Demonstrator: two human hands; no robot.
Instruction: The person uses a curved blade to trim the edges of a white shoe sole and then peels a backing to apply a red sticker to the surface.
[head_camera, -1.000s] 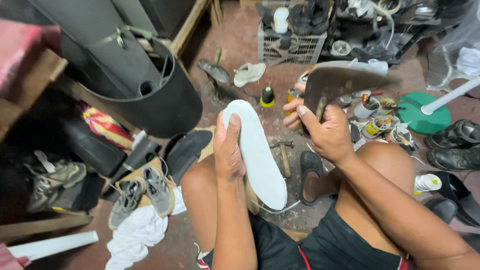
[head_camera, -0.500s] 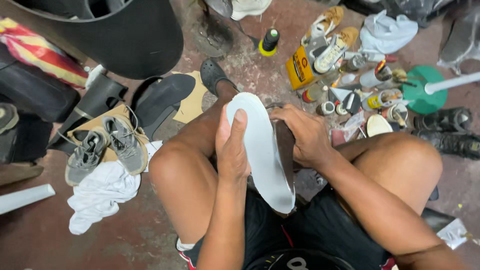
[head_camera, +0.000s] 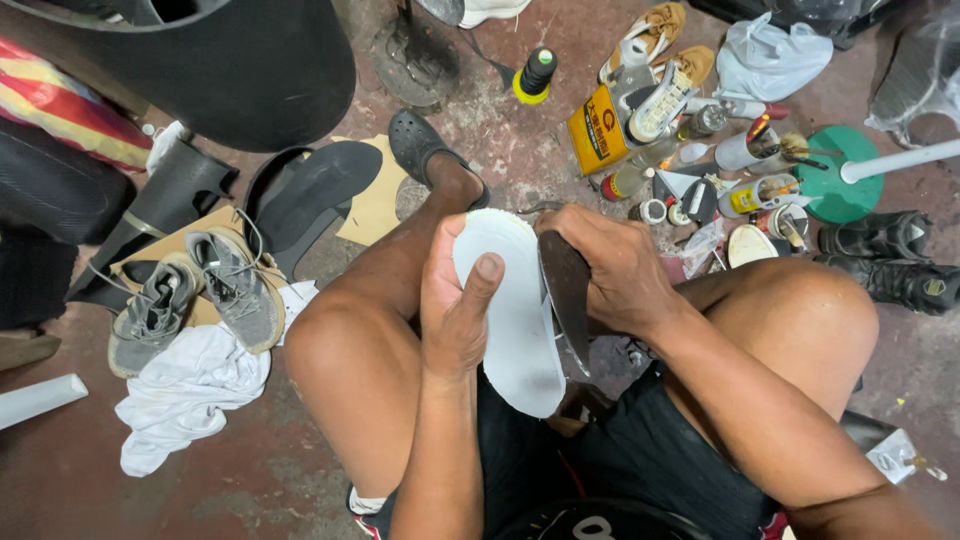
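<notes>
Stained concrete floor (head_camera: 500, 150), cluttered workshop. White shoe sole (head_camera: 515, 310) upright between seated person's knees. Left hand (head_camera: 455, 300) grips sole's left edge, fingers curled behind, thumb pressed on face. Right hand (head_camera: 615, 265) wraps fingers round dark curved blade (head_camera: 568, 300), edge against sole's right rim. Sole looks uncut; trimming seemingly just begun. Nearby: grey sneakers (head_camera: 195, 295) on cardboard, white rag (head_camera: 185, 395), glue can (head_camera: 597, 130), small jars, black boots (head_camera: 890, 260).

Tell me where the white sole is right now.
In the head view the white sole stands near centre frame between the person's knees, held by the left hand on its left edge, with the right hand pressing a dark blade along its right edge.
</notes>
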